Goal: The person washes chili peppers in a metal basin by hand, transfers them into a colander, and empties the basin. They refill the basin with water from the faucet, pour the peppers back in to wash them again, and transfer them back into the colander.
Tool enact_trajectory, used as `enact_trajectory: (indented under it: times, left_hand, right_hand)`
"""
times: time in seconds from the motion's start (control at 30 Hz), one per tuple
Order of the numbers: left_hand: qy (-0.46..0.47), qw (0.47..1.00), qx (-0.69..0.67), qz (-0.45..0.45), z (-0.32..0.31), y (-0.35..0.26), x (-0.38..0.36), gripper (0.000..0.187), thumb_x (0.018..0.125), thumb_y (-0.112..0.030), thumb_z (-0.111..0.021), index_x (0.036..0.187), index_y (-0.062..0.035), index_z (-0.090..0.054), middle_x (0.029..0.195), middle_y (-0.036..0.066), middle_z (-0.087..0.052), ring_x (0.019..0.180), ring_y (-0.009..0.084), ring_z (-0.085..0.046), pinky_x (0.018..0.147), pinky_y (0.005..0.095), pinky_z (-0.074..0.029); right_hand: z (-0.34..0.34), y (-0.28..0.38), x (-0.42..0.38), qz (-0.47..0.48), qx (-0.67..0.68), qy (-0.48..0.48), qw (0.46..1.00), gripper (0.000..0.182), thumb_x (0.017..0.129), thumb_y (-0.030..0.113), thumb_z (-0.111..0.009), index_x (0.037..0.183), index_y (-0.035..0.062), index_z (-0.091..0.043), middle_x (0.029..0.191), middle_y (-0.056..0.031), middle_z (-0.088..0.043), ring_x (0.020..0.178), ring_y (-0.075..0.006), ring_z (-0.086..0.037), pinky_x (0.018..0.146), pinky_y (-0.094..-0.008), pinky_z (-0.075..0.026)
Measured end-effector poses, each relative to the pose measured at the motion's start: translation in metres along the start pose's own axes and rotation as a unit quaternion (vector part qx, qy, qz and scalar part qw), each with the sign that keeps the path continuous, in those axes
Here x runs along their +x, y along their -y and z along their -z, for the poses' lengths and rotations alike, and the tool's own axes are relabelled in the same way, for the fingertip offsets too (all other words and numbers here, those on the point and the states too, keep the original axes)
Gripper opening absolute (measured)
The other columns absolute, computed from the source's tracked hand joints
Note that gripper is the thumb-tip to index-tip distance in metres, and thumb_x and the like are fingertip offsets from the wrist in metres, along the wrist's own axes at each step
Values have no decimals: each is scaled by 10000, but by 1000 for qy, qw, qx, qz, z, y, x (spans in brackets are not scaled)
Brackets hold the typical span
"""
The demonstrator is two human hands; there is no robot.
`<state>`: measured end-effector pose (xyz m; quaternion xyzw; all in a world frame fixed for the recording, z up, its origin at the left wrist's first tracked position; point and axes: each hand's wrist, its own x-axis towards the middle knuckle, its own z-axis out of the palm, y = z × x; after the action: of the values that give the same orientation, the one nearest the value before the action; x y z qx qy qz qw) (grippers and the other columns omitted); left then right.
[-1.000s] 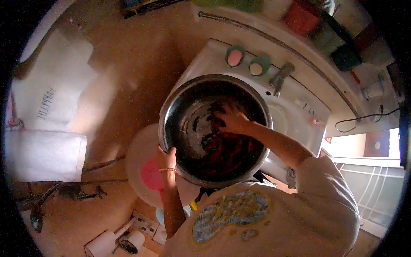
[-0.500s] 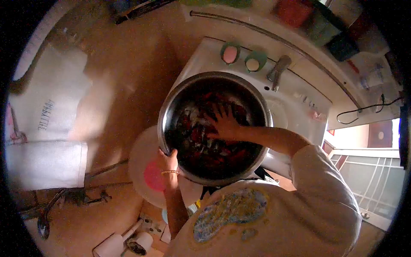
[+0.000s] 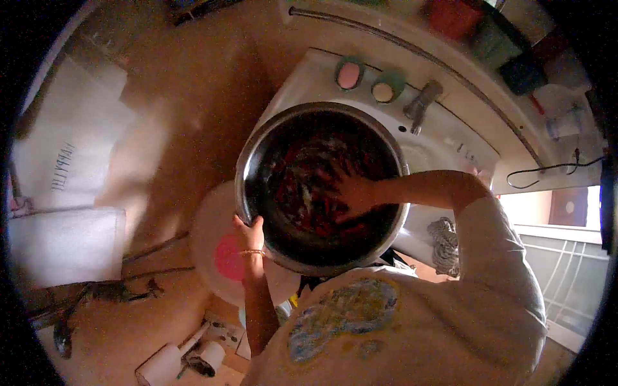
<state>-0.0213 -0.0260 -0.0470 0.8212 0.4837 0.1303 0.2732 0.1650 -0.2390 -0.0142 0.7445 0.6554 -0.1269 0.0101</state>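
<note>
A large round metal basin [image 3: 252, 168] rests over the white washbasin, tilted slightly toward me. Inside it lies a loose heap of dark red pieces [image 3: 302, 186] with shiny wet-looking patches; what they are is too dim to tell. My left hand [image 3: 249, 233], with a beaded bracelet at the wrist, grips the basin's rim at the lower left, thumb up on the edge. Deep in the basin my right hand [image 3: 354, 193] lies palm down on the red pieces, fingers spread. Its fingertips blur into the dark contents.
Behind the basin, the white washbasin [image 3: 293, 90] has a faucet [image 3: 425, 106] and two green soap dishes holding a pink soap [image 3: 348, 75] and a pale soap [image 3: 382, 92]. A grey mop head [image 3: 444, 243] hangs at right. A pale tub [image 3: 209, 257] with pink inside stands below left.
My right hand has moved a little right and down through the red pieces, which have shifted with it. My left hand keeps its grip on the rim. The view has shifted slightly.
</note>
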Motion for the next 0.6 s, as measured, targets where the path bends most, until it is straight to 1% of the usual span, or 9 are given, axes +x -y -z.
enact_trajectory:
  times: [0.07, 0.17, 0.27, 0.3, 0.37, 0.47, 0.5, 0.57, 0.6]
  left_hand:
    - [30, 998, -32, 38, 0, -6, 4, 654, 640, -253, -621, 1173, 3, -341, 1065, 228, -468, 959, 358, -477, 813, 393, -381]
    - [43, 999, -6, -5, -6, 8, 15, 666, 647, -265, -617, 1185, 1, -331, 1081, 232, -459, 966, 351, -477, 814, 392, -380]
    - [41, 999, -31, 13, -9, 19, 12, 660, 645, -275, -618, 1176, 4, -343, 1088, 225, -458, 969, 348, -476, 813, 390, -381]
    - [43, 999, -16, 21, -1, 12, 7, 657, 643, -281, -619, 1169, 6, -350, 1076, 219, -468, 961, 350, -480, 813, 392, -381]
    - [43, 999, -6, 26, -6, 19, 9, 654, 641, -286, -621, 1162, 8, -358, 1065, 213, -477, 952, 351, -484, 812, 393, -381]
    - [-16, 995, -99, -9, -25, 38, 13, 633, 634, -284, -625, 1137, 12, -379, 1030, 204, -499, 936, 355, -492, 806, 393, -386]
    - [-5, 997, -82, -13, -12, 20, 10, 622, 629, -277, -627, 1125, 12, -388, 1020, 206, -504, 930, 355, -495, 799, 392, -390]
    - [3, 998, -68, -14, -8, 8, 12, 610, 624, -269, -629, 1113, 12, -397, 1010, 208, -509, 925, 355, -498, 793, 391, -394]
    - [3, 998, -59, -26, -9, 10, 12, 596, 618, -260, -632, 1100, 8, -406, 998, 205, -514, 911, 351, -505, 778, 391, -400]
  right_hand:
    - [-2, 20, -13, 32, -13, 12, 999, 783, 674, 604, -436, 1303, 248, -134, 1342, -171, -93, 1204, -404, -125, 882, -650, -100]
    - [16, 39, 16, 118, 38, 162, 979, 772, 682, 600, -430, 1304, 256, -130, 1333, -178, -127, 1203, -407, -122, 886, -647, -95]
    - [0, 5, 45, 119, 20, 187, 975, 751, 690, 603, -416, 1303, 277, -130, 1319, -204, -147, 1186, -454, -103, 896, -639, -83]
    - [-6, -10, 45, 82, -18, 74, 994, 736, 693, 596, -418, 1300, 284, -140, 1325, -192, -137, 1185, -461, -94, 897, -640, -77]
    - [-18, -20, 33, 40, -60, -40, 997, 722, 697, 589, -419, 1297, 291, -150, 1331, -180, -128, 1184, -468, -84, 898, -641, -72]
    - [-27, 5, 1, 13, -181, -37, 983, 699, 694, 568, -439, 1288, 306, -181, 1342, -135, -130, 1193, -441, -103, 903, -636, -59]
    - [-19, 25, -5, 39, -46, 1, 998, 702, 691, 578, -436, 1287, 309, -183, 1345, -121, -126, 1196, -433, -107, 904, -635, -55]
    - [-15, 35, 9, 68, 86, 41, 993, 705, 688, 589, -432, 1286, 311, -184, 1348, -107, -122, 1198, -424, -112, 905, -634, -51]
    - [-23, 35, 26, 86, 27, 24, 996, 708, 686, 606, -418, 1286, 318, -178, 1348, -114, -118, 1201, -424, -101, 902, -636, -55]
